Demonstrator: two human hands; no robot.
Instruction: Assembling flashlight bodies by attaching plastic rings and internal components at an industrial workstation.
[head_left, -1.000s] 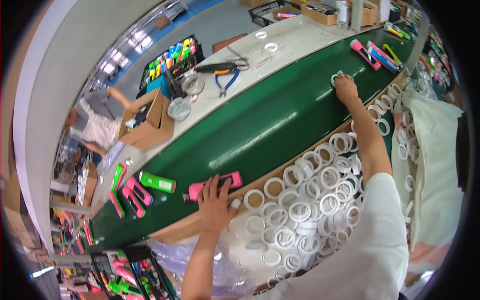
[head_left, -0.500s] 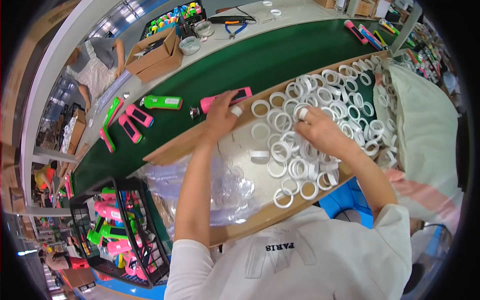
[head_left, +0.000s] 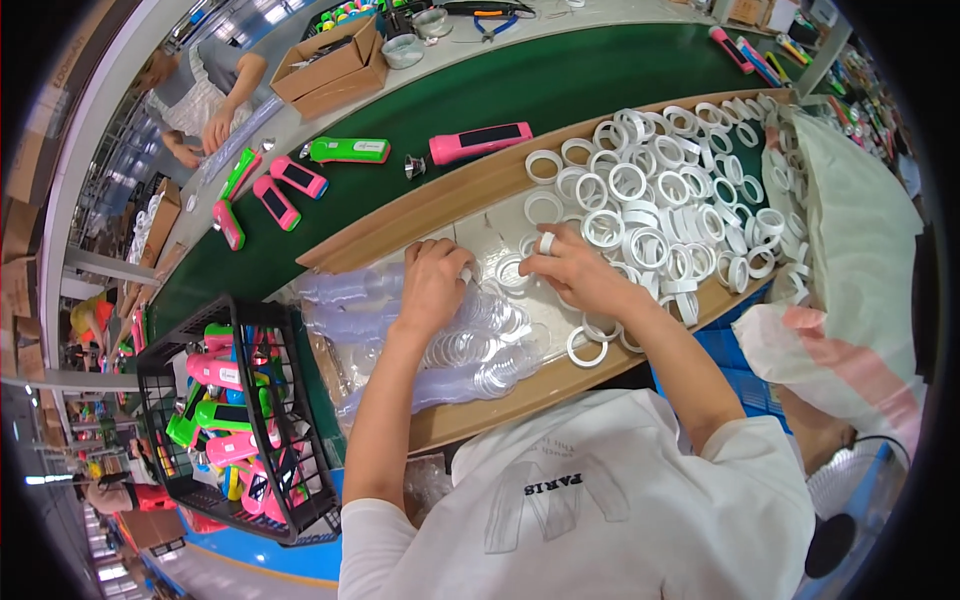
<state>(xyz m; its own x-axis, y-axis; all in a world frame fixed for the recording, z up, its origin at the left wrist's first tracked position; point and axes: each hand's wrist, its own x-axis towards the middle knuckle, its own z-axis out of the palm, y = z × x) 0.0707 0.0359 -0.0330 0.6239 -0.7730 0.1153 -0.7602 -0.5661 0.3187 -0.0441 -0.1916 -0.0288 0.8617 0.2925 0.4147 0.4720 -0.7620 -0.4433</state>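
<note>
My left hand (head_left: 436, 287) is over the clear plastic lenses (head_left: 465, 345) lying in rows inside a shallow cardboard tray (head_left: 380, 245). Its fingers curl downward, and what they grip is hidden. White wrap shows on a finger of each hand. To its right, my right hand (head_left: 580, 272) has its fingers pinched at a white ring (head_left: 528, 243), at the left side of a heap of loose white rings (head_left: 650, 215). Beyond the tray, a pink flashlight (head_left: 480, 143) lies on the green belt (head_left: 440, 100), with a small silver reflector (head_left: 414, 167) at its left end.
More flashlights, such as a green one (head_left: 348, 150), lie farther left on the belt. A black crate (head_left: 236, 300) of flashlights stands at left. A cardboard box (head_left: 330, 70) sits beyond the belt, near a co-worker (head_left: 205, 90). A white sack (head_left: 850, 220) flanks the tray's right end.
My left hand has left the pink flashlight and come back over the clear lenses. My right hand has moved left from the middle of the ring heap toward my left hand.
</note>
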